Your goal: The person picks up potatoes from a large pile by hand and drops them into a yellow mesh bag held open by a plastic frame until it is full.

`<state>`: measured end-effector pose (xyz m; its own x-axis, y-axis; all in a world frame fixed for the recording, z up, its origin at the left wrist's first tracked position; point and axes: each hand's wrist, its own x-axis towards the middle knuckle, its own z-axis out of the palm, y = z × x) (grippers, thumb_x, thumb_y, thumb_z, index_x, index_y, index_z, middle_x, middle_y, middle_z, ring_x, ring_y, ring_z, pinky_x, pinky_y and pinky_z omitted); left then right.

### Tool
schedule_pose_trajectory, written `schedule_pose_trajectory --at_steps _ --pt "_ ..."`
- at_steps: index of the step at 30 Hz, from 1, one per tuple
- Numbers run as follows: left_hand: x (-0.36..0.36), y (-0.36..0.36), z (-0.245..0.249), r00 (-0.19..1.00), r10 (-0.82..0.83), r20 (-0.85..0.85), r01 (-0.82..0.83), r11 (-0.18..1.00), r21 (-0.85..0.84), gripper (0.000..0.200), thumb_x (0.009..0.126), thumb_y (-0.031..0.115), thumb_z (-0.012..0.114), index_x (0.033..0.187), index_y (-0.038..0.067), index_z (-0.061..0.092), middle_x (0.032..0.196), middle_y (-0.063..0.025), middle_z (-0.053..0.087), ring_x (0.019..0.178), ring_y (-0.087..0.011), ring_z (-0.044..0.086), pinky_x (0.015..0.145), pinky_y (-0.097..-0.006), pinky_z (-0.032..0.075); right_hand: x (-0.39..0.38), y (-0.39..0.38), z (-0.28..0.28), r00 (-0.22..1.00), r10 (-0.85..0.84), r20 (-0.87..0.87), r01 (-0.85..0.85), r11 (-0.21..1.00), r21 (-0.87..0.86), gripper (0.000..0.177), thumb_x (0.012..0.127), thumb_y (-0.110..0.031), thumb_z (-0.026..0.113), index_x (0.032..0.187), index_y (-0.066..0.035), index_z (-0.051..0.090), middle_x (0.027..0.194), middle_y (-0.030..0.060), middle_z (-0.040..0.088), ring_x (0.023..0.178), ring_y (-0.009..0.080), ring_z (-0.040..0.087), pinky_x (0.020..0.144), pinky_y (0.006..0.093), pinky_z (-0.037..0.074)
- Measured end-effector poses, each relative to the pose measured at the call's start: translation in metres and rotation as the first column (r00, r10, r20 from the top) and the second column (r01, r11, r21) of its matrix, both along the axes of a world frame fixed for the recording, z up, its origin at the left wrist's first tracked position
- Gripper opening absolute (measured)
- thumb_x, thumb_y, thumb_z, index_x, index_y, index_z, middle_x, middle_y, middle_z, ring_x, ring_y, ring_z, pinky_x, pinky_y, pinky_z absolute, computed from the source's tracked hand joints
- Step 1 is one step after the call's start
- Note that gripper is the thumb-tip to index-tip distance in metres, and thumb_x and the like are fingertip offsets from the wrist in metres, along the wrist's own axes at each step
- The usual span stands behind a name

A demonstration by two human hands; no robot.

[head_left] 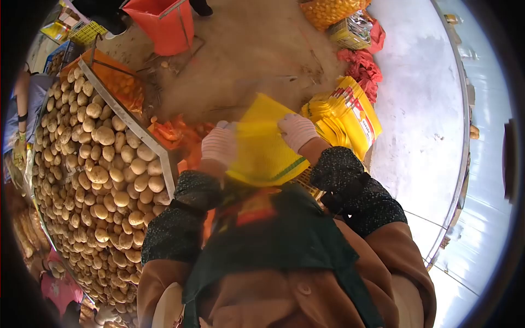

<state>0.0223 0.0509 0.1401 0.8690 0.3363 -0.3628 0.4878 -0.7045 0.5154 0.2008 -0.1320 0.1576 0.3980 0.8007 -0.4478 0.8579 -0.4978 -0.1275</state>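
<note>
A yellow mesh bag (264, 153) with a green stripe near its lower edge is stretched out in front of my body. My left hand (220, 145), in a pale striped glove and slightly blurred, is closed on the bag's left side. On the opposite side, my right hand (297, 131) in a matching glove grips the upper right part. Just beyond my right hand lies a stack of folded yellow bags (344, 120) with red and white printing. Some fingertips are hidden behind the mesh.
A metal-edged table (131, 123) heaped with potatoes (104, 175) stands on my left, with people along its far side. Ahead are a red bin (164, 24), a filled orange mesh bag (328, 12) and red sacks (362, 71). A pale wall (492, 136) rises at right.
</note>
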Motion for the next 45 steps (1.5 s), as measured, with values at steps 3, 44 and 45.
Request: schedule_pose_trajectory --at_steps 3,44,45 --pt "-0.016 0.014 -0.008 0.999 -0.038 0.019 0.037 0.998 0.043 0.031 0.088 0.017 0.056 0.118 0.01 0.059 0.117 -0.0146 0.06 0.103 -0.0331 0.063 0.083 -0.045 0.053 0.0 0.0 -0.019 0.999 -0.028 -0.042 0.029 0.999 0.021 0.027 0.085 -0.025 0.064 0.106 -0.008 0.067 0.101 0.016 0.068 0.096 0.0366 0.065 0.084 0.046 0.051" --pt "0.13 0.074 -0.115 0.969 0.23 -0.092 -0.237 0.968 -0.085 0.036 0.085 0.017 0.065 0.121 0.015 0.069 0.117 -0.0106 0.065 0.107 -0.0308 0.062 0.093 -0.0371 0.049 0.18 0.014 -0.147 0.552 -0.565 -0.613 0.669 0.739 -0.078 0.034 0.088 -0.011 0.066 0.119 0.003 0.064 0.105 0.0188 0.071 0.09 0.0284 0.066 0.082 0.0352 0.052" --pt "0.132 0.075 -0.118 0.964 0.253 -0.083 -0.262 0.959 -0.111 0.034 0.085 0.015 0.066 0.118 0.015 0.071 0.118 -0.0103 0.065 0.106 -0.0305 0.062 0.093 -0.0363 0.049 0.181 0.014 -0.15 0.529 -0.582 -0.618 0.695 0.715 -0.078 0.033 0.088 -0.012 0.067 0.117 0.003 0.065 0.104 0.0183 0.071 0.09 0.028 0.067 0.081 0.0352 0.052"
